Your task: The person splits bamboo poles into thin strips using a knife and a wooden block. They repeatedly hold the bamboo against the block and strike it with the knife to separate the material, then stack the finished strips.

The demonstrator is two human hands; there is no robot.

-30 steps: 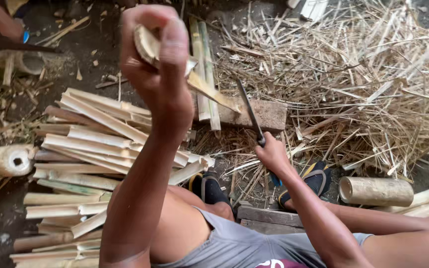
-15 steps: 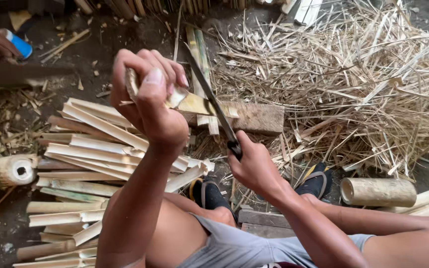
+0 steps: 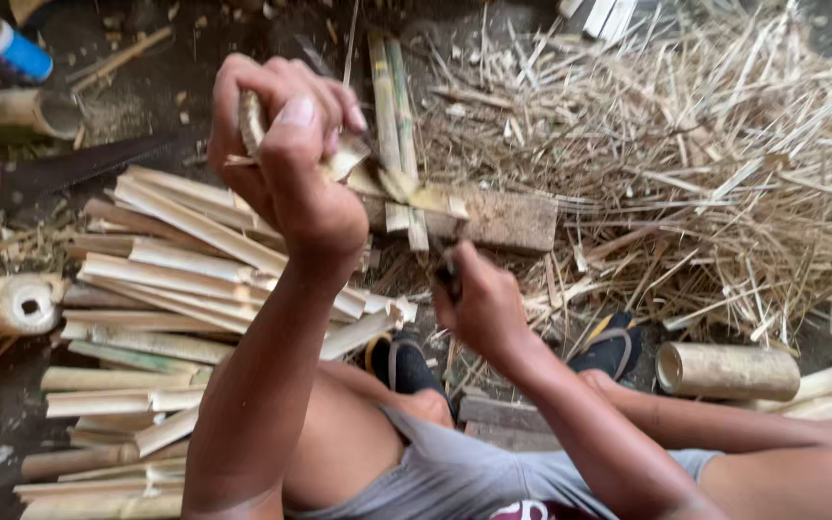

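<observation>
Lowered since a moment ago, the knife's blade is now mostly hidden; the right hand (image 3: 479,303) is fisted around its dark handle (image 3: 449,274). At ten o'clock from it, the left hand (image 3: 286,159) has its fingers (image 3: 339,96) curled tight around a split bamboo piece (image 3: 339,162). Beyond lies a wooden block (image 3: 498,220) on dark dirt ground (image 3: 146,87). Cut bamboo slats (image 3: 166,270) pile at nine o'clock, and straw-like shavings (image 3: 705,173) heap at two o'clock.
</observation>
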